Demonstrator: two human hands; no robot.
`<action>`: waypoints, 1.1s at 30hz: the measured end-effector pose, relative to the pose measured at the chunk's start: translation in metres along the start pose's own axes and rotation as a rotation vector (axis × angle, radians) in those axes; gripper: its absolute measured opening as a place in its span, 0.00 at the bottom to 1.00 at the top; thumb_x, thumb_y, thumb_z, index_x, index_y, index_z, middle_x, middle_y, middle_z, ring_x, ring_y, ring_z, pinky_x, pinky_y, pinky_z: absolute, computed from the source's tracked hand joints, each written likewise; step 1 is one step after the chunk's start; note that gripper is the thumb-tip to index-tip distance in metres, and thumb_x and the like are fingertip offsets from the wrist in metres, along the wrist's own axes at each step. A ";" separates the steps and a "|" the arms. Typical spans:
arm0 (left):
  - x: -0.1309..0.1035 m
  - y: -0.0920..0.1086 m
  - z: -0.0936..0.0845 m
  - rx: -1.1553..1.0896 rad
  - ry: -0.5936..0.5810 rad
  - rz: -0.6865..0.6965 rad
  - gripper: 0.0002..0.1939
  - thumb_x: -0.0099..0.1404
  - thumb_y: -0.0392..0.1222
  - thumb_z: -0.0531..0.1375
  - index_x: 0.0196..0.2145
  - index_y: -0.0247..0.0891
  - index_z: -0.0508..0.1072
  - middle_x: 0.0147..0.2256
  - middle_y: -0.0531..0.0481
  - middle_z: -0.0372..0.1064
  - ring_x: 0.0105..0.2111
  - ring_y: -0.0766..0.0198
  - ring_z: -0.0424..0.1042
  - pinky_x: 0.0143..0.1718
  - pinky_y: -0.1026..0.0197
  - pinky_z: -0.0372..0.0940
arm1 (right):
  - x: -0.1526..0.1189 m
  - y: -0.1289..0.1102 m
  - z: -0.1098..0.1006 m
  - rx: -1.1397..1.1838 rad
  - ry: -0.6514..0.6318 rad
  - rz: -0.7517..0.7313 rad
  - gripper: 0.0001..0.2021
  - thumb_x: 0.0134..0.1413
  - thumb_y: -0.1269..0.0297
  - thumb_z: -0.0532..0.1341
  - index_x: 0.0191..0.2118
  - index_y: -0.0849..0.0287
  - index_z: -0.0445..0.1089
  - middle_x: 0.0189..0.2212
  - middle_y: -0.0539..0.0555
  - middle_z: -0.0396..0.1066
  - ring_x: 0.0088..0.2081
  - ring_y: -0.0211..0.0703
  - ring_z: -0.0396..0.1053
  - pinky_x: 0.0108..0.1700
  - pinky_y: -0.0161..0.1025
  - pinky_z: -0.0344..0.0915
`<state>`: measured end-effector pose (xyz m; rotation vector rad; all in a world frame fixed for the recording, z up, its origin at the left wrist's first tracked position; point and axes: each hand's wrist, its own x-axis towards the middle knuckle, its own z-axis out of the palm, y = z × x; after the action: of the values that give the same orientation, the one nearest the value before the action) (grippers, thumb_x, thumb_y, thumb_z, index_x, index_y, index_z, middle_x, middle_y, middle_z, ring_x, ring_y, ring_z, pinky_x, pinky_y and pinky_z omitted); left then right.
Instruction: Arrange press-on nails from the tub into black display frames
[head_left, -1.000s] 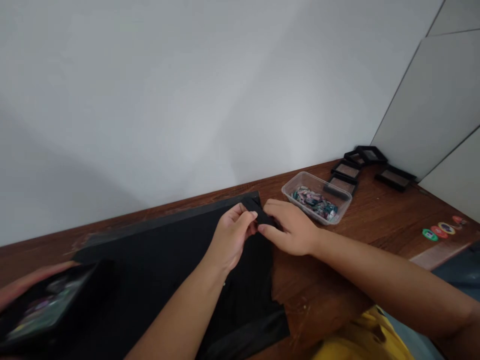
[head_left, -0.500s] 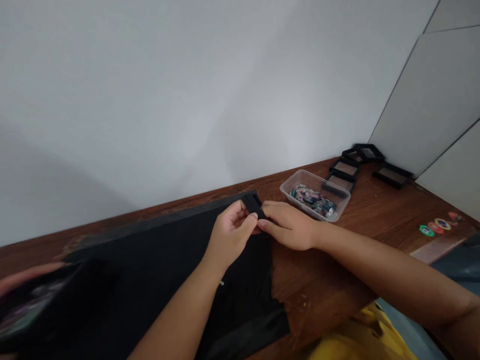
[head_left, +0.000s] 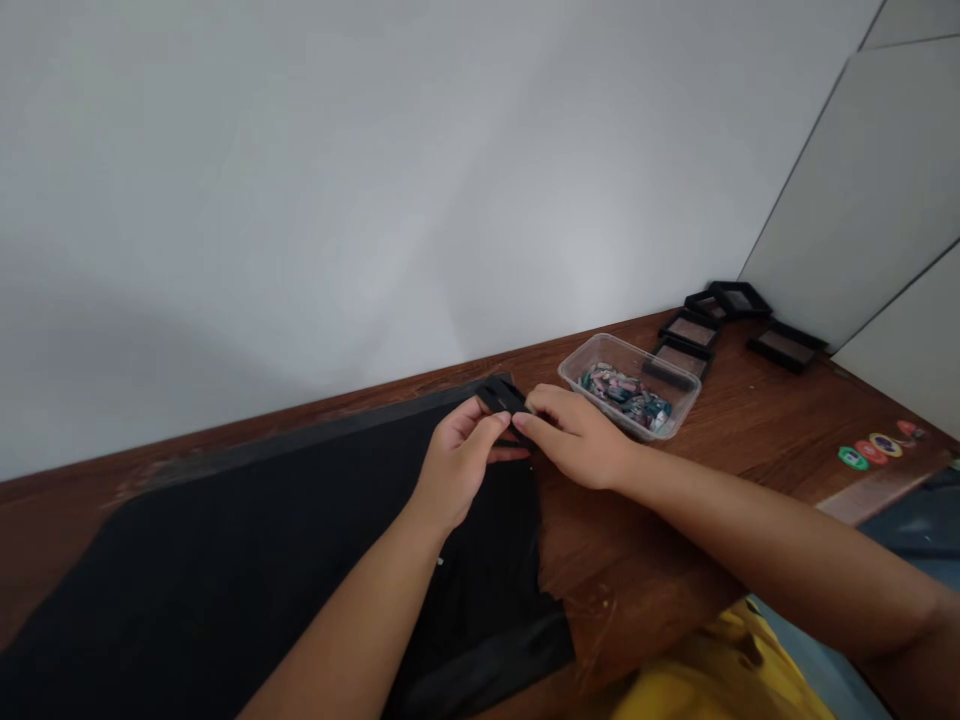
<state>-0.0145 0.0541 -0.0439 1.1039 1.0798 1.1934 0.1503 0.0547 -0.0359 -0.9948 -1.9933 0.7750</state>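
A small black frame-like piece [head_left: 504,400] is pinched between both hands above the far right corner of a black mat [head_left: 247,560]. My left hand [head_left: 459,462] grips its left side with thumb and fingers. From the right, my right hand [head_left: 577,438] holds the other side. Just right of my hands stands a clear plastic tub [head_left: 628,386] with several small coloured pieces in it.
Several black square frames [head_left: 712,325] lie on the brown wooden table [head_left: 750,440] by the back right wall. A row of round coloured chips [head_left: 874,447] sits near the right edge. A white wall runs close behind the mat.
A person's hand holding a dark tray of coloured pieces at the lower left has left the view. My two hands stayed together on the small black piece, shifting slightly up.
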 end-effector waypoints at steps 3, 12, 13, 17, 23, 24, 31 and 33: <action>0.003 0.003 -0.007 -0.030 -0.032 -0.024 0.13 0.47 0.47 0.70 0.30 0.38 0.78 0.26 0.51 0.74 0.26 0.61 0.74 0.26 0.59 0.76 | 0.001 0.000 -0.001 0.029 0.077 0.023 0.16 0.70 0.62 0.54 0.27 0.54 0.55 0.27 0.48 0.59 0.32 0.41 0.60 0.37 0.40 0.57; 0.011 0.011 -0.033 -0.039 -0.245 -0.034 0.21 0.52 0.60 0.72 0.27 0.38 0.78 0.25 0.45 0.76 0.26 0.58 0.76 0.28 0.56 0.76 | -0.003 -0.014 -0.014 -0.107 0.259 -0.143 0.15 0.69 0.61 0.52 0.29 0.52 0.49 0.28 0.49 0.56 0.32 0.42 0.57 0.37 0.42 0.53; 0.012 0.011 -0.034 -0.034 -0.238 -0.023 0.24 0.54 0.64 0.71 0.27 0.38 0.77 0.25 0.46 0.75 0.26 0.58 0.75 0.29 0.57 0.76 | -0.003 -0.015 -0.015 -0.110 0.255 -0.160 0.15 0.69 0.61 0.52 0.29 0.52 0.49 0.28 0.49 0.56 0.32 0.42 0.56 0.36 0.42 0.53; 0.017 0.010 -0.038 0.003 -0.097 -0.037 0.25 0.57 0.67 0.67 0.32 0.40 0.72 0.27 0.51 0.75 0.27 0.61 0.76 0.28 0.61 0.73 | -0.001 -0.016 -0.019 -0.138 0.161 -0.257 0.14 0.67 0.60 0.53 0.28 0.53 0.51 0.28 0.50 0.59 0.31 0.41 0.58 0.36 0.41 0.53; 0.021 0.010 -0.049 0.266 -0.226 -0.199 0.21 0.49 0.52 0.71 0.36 0.41 0.70 0.27 0.55 0.71 0.29 0.61 0.73 0.28 0.61 0.69 | -0.004 -0.018 -0.018 -0.333 0.089 -0.249 0.11 0.69 0.60 0.51 0.33 0.56 0.60 0.33 0.54 0.67 0.35 0.44 0.62 0.40 0.43 0.54; 0.021 0.011 -0.053 0.322 -0.255 -0.198 0.22 0.48 0.51 0.71 0.37 0.41 0.70 0.28 0.55 0.71 0.30 0.61 0.73 0.29 0.61 0.69 | -0.005 -0.018 -0.018 -0.362 0.091 -0.238 0.11 0.69 0.60 0.51 0.34 0.57 0.62 0.35 0.55 0.69 0.37 0.45 0.63 0.41 0.44 0.55; 0.022 0.017 -0.074 0.642 -0.430 -0.343 0.52 0.48 0.54 0.72 0.66 0.39 0.56 0.26 0.60 0.67 0.27 0.62 0.69 0.25 0.62 0.57 | -0.003 -0.015 -0.013 -0.526 0.108 -0.025 0.15 0.75 0.57 0.52 0.44 0.60 0.71 0.44 0.59 0.75 0.45 0.51 0.68 0.49 0.46 0.57; 0.023 0.018 -0.078 0.689 -0.473 -0.398 0.59 0.48 0.56 0.73 0.70 0.38 0.52 0.27 0.59 0.69 0.26 0.63 0.67 0.24 0.62 0.54 | -0.002 -0.013 -0.013 -0.592 0.111 0.042 0.15 0.75 0.56 0.54 0.44 0.60 0.72 0.45 0.59 0.76 0.46 0.52 0.68 0.52 0.48 0.56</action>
<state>-0.0922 0.0822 -0.0380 1.5001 1.2795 0.2049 0.1567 0.0487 -0.0194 -1.3795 -2.1519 0.1307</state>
